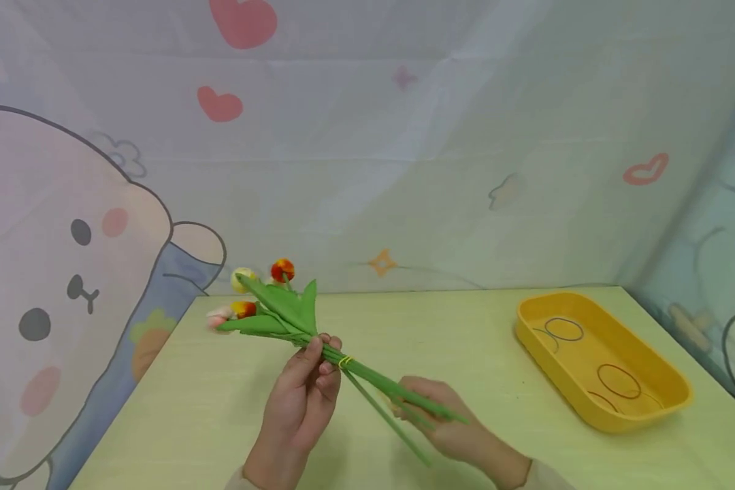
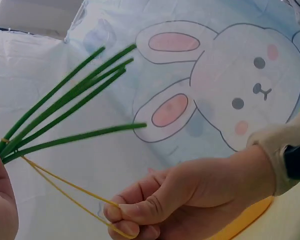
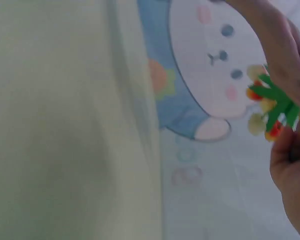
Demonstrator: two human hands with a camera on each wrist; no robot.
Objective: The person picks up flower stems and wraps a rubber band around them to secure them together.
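Note:
My left hand grips a bunch of artificial tulips by the stems just under the green leaves. The red-orange, yellow and pink blooms point to the upper left, and the stems slant down to the right. A yellow rubber band loops the stems just beyond the left fingers. From there it stretches out in two strands, plain in the left wrist view, to my right hand, whose thumb and fingers pinch its end. One stem splays away from the others.
A yellow tray stands on the right of the pale green table, with several loose rubber bands lying in it. Behind the table hangs a printed backdrop with a cartoon rabbit and hearts.

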